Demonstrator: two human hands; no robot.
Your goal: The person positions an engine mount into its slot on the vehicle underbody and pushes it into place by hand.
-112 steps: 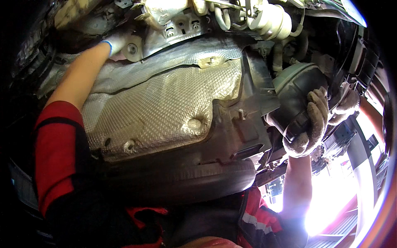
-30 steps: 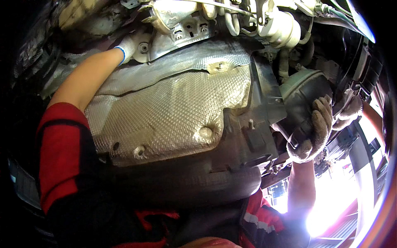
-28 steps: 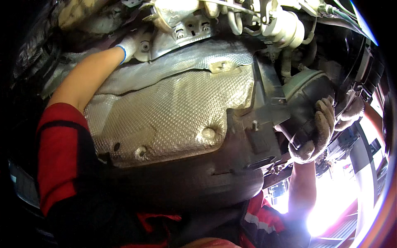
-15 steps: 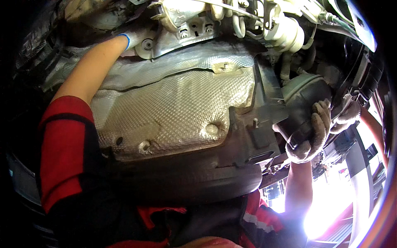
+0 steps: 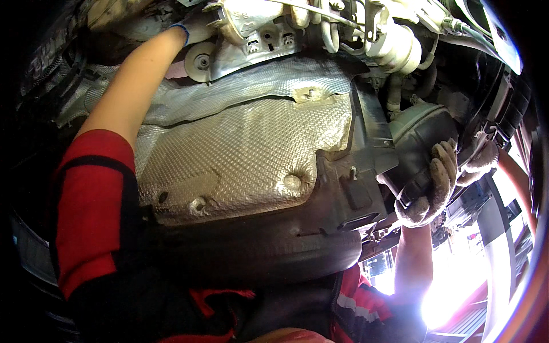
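I am looking up at a vehicle's underside. My left hand (image 5: 200, 31), in a pale glove with a blue cuff, reaches up behind a silver metal bracket (image 5: 254, 51). Its fingers are hidden there, so whatever they touch is out of sight. At the right, my right hand (image 5: 433, 188), in a soiled knit glove, is closed round the lower end of a black plastic housing (image 5: 414, 137), fingers curled against its side. Just beyond it, a co-worker's gloved hand (image 5: 481, 163) is at the housing's far side, its forearm coming from the right edge.
A dimpled silver heat shield (image 5: 246, 148) spans the middle, above a dark rounded panel (image 5: 274, 254). A threaded stud (image 5: 353, 171) sticks out near the shield. Pale cylindrical parts (image 5: 397, 48) and pipes crowd the top right. Bright light glares at the lower right.
My left forearm has shifted slightly up and to the right, its cuff now farther behind the bracket. My right hand and the co-worker's hand stay in place.
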